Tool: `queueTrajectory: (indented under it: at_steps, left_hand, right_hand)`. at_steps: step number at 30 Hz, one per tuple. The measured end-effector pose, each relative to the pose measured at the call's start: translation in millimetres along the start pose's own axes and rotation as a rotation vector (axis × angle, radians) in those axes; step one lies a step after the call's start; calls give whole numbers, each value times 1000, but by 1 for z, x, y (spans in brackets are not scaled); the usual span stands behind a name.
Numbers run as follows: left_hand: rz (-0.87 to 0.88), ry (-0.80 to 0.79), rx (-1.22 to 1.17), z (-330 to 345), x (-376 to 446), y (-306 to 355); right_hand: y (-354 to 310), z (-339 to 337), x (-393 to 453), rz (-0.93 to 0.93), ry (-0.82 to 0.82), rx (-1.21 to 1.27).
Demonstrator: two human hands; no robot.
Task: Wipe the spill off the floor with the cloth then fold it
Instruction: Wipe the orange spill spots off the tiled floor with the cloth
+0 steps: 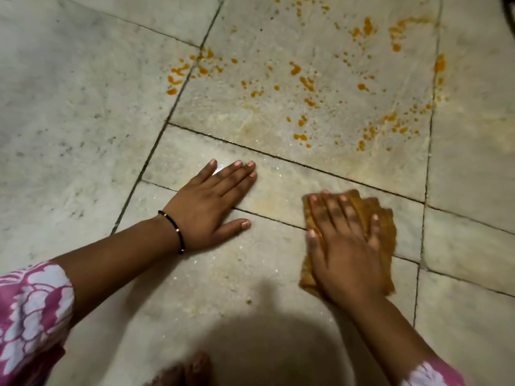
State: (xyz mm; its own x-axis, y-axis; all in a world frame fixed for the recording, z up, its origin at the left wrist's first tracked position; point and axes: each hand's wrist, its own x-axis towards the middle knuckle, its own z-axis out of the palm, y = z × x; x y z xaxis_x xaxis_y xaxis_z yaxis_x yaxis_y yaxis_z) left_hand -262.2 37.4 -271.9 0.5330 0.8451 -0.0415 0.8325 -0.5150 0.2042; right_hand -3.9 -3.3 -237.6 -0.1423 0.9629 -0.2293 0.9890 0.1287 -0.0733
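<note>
Both hands lay flat with straight fingers: the left hand (pixel 211 201) gripped nothing, palm on the floor (pixel 83 112); the right hand (pixel 344 246) pressed the cloth (pixel 384 227), at four o'clock, orange spill (pixel 306 82) at twelve.

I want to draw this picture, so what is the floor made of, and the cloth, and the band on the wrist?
The floor looks like pale stone tile, perhaps marble: grey mottling, dark joint lines, a faint wet sheen. The cloth under the right hand seems a soft woven fabric, orange-brown and rumpled at its edges. The bracelet on the left hand's wrist looks like thin black cord or beads with small shiny bits; too small to tell.
</note>
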Motion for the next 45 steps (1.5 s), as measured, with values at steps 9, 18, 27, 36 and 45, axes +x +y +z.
queueTrajectory:
  at_steps: [9, 18, 27, 36, 45]
  left_hand:
    - [-15, -27, 12, -2, 0, 3]
    - [-24, -14, -4, -3, 0, 4]
    - [-24, -16, -8, -1, 1, 2]
    - [-18, -4, -15, -1, 1, 2]
    - [-16, 9, -24, 0, -1, 3]
  right_hand:
    - [50, -23, 98, 233, 66, -18]
    - [-16, 1, 31, -105, 76, 26]
    - [50, -23, 97, 290, 137, 40]
    - [-25, -1, 44, -98, 63, 17]
    - [45, -22, 97, 324, 97, 58]
